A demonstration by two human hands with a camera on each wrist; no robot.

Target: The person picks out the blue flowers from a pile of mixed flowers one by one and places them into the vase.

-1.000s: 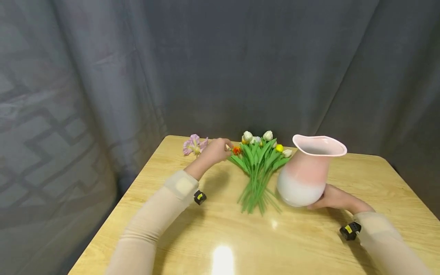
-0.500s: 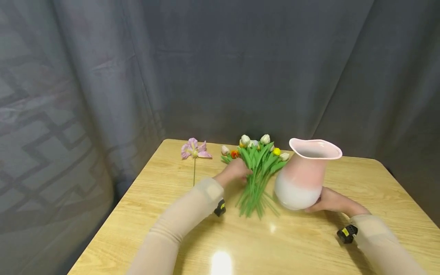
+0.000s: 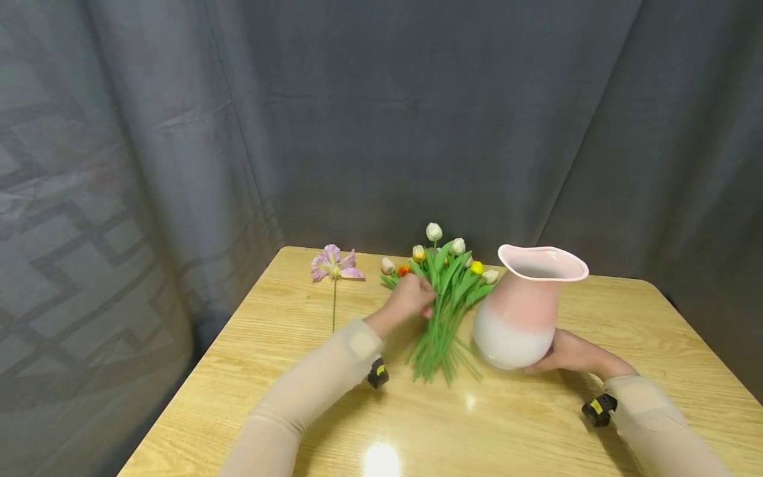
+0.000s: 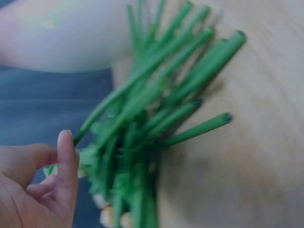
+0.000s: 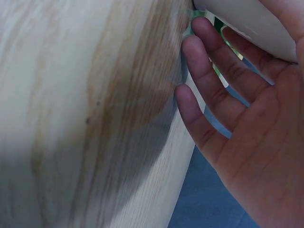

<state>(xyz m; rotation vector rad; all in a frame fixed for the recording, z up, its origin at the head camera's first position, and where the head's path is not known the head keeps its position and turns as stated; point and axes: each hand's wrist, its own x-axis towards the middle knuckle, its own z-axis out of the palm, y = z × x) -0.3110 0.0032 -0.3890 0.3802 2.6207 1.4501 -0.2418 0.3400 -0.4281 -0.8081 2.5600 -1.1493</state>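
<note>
Head view: our left grip [image 3: 410, 298] pinches a green stem [image 4: 102, 110] at the tulip bunch [image 3: 444, 324] on the surface [image 3: 501, 430]. Our right grip [image 3: 575, 352] holds the pink-and-white vase [image 3: 520, 318] low, just right of the bunch.

The tulips [image 3: 448, 291] lay on the counter [image 3: 507, 424], the single flower [image 3: 334, 266] to their left, the vase [image 3: 527, 315] to their right, the curtain [image 3: 381, 132] behind.

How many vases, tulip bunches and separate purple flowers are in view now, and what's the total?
Vase: 1
Tulip bunch: 1
Separate purple flower: 1
Total: 3, counting the tulips as one bunch
</note>
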